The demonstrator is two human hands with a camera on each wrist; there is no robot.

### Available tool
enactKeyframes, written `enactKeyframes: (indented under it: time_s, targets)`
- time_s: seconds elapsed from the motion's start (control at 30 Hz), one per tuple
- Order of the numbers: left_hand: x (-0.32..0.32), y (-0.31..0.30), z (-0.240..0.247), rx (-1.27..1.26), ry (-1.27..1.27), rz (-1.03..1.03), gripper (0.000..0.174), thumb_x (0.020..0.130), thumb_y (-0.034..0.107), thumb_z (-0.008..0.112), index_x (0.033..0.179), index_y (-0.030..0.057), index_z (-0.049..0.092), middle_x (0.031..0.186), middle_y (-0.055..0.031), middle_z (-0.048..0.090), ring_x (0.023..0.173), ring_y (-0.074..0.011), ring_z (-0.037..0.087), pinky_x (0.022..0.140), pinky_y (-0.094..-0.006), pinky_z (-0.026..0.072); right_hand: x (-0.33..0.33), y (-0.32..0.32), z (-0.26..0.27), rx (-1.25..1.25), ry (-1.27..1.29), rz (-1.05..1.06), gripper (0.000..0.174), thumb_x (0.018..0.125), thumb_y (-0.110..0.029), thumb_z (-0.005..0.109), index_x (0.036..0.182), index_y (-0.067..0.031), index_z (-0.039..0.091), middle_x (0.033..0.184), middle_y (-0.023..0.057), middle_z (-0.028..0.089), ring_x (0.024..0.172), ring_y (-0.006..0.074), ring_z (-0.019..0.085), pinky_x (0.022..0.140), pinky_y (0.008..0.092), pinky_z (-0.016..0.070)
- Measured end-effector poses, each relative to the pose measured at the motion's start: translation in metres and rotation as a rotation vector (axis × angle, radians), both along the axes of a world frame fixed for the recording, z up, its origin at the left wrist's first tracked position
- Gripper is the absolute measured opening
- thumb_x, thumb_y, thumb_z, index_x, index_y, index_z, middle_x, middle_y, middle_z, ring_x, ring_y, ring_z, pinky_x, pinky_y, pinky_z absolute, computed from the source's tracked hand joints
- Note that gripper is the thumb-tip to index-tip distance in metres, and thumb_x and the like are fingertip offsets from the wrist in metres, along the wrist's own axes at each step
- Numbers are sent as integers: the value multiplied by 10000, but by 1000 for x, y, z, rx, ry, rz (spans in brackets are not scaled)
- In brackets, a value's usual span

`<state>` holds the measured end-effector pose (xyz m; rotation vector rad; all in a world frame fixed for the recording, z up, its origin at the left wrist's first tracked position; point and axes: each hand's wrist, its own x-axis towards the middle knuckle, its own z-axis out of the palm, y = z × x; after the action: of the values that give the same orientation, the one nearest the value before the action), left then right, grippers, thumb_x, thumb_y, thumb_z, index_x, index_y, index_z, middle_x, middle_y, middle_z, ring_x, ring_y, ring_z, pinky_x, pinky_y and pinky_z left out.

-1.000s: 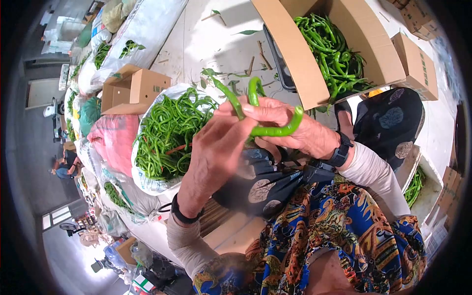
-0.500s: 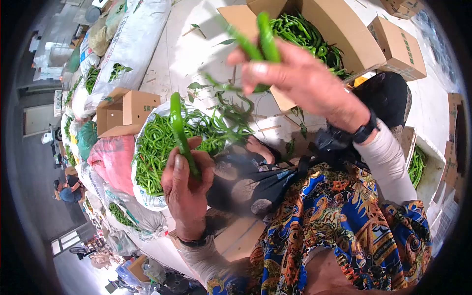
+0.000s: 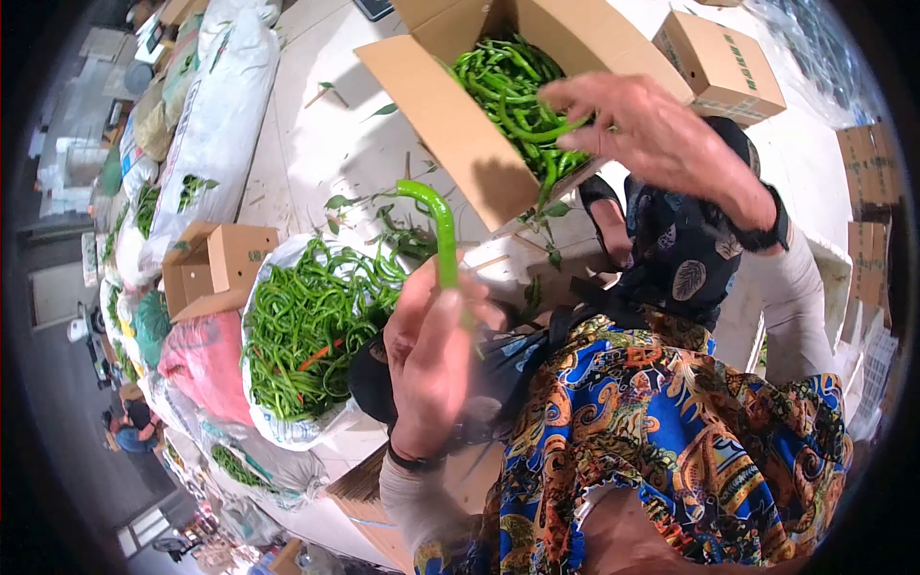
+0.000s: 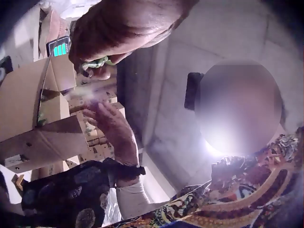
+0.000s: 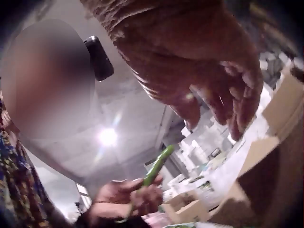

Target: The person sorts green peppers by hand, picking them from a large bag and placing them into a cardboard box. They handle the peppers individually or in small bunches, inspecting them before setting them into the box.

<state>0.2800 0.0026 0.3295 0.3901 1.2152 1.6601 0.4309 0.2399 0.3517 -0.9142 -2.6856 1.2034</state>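
My left hand [image 3: 426, 359] grips one curved green chili pepper [image 3: 443, 225], its hooked end pointing up, beside a white sack heaped with green peppers [image 3: 311, 335]. In the right wrist view the same pepper [image 5: 158, 164] stands up out of the left fist. Over the open cardboard box [image 3: 489, 177] reaches my right hand [image 3: 661, 144], fingers loosely spread and holding nothing. Green peppers [image 3: 508, 91] fill the box below it, and a long curved one lies right at the fingertips. The left wrist view shows the left hand [image 4: 118, 35] large and close.
A small open carton [image 3: 230, 264] and a pink sack [image 3: 203, 359] stand left of the pepper sack. Long white sacks [image 3: 222, 125] line the far left. A closed carton [image 3: 719, 67] sits behind the box. Loose stems and leaves [image 3: 407, 235] litter the floor between sack and box.
The hands were together with several peppers, then parted. My right hand carried peppers up and right to the box and let them go; the left kept one pepper. The head view shifted.
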Motion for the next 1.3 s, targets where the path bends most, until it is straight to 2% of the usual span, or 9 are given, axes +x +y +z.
enactKeyframes:
  time_s: [0.27, 0.47, 0.53, 0.6, 0.8, 0.87, 0.97, 1.03, 1.3]
  targets:
    - [39, 30, -7, -160, 325, -261, 351, 899, 95, 583, 1191, -86, 512, 1016, -122, 622, 911, -158, 588, 850, -277, 468, 26, -72, -33, -533, 439, -11, 332, 908, -318, 600, 1037, -14, 629, 915, 111, 645, 826, 177, 628, 725, 318, 493]
    - [20, 34, 20, -185, 465, -207, 332, 884, 133, 518, 1124, -91, 564, 987, -136, 634, 903, -197, 605, 856, -290, 473, 138, 3, -4, -30, 661, -672, 350, 968, -346, 466, 1067, -43, 610, 898, 33, 611, 763, 114, 552, 679, 264, 446]
    - [-9, 20, 2, -139, 464, -188, 358, 882, 138, 531, 1162, -84, 533, 972, -119, 615, 880, -189, 591, 818, -280, 474, 165, -1, 21, 513, 142, -638, 184, 950, -100, 518, 1096, 9, 544, 952, 33, 536, 812, 117, 531, 746, 262, 470]
    - [-30, 12, -6, -58, 537, -159, 300, 902, 75, 495, 1148, -94, 530, 932, -106, 611, 825, -168, 608, 771, -243, 468, 277, 72, -67, 194, 492, -863, 384, 954, -403, 493, 998, -47, 629, 829, 15, 615, 774, 109, 549, 703, 253, 428]
    - [-84, -9, 3, -168, 533, -142, 303, 955, 105, 496, 1208, -60, 485, 1040, -103, 547, 892, -153, 540, 794, -251, 460, 456, 54, -150, -11, -926, -1045, 461, 902, -429, 567, 1130, -28, 582, 999, 70, 596, 941, 202, 549, 816, 314, 439]
    - [-94, -21, 5, -253, 1305, -306, 319, 971, 62, 437, 1259, -73, 454, 1160, -142, 520, 975, -186, 542, 874, -274, 459, 503, -8, -185, 372, -323, -944, 482, 902, -404, 571, 1179, -11, 543, 1117, 116, 575, 1051, 232, 529, 866, 358, 442]
    - [-118, -32, -16, -207, 1433, -279, 288, 938, 54, 428, 1187, -67, 510, 1205, -168, 527, 1049, -236, 564, 925, -306, 450, 371, -20, -103, -21, 41, -1193, 486, 924, -405, 537, 1295, -91, 520, 1200, 62, 558, 1115, 176, 503, 982, 293, 347]
    - [-176, -53, -79, -399, 458, 26, 322, 928, 97, 547, 1222, -29, 508, 989, -85, 610, 879, -135, 599, 810, -232, 492, 288, 2, -61, 11, 20, -957, 437, 938, -339, 527, 1266, -50, 552, 1078, 26, 590, 917, 109, 513, 809, 238, 398]
    - [-165, -156, -212, -415, 259, 183, 279, 852, 196, 636, 1045, -5, 623, 791, 7, 579, 680, -76, 515, 615, -210, 421, 42, -100, -78, -669, -53, -46, 201, 884, -87, 609, 1057, 16, 606, 915, 73, 643, 798, 133, 622, 723, 282, 508]
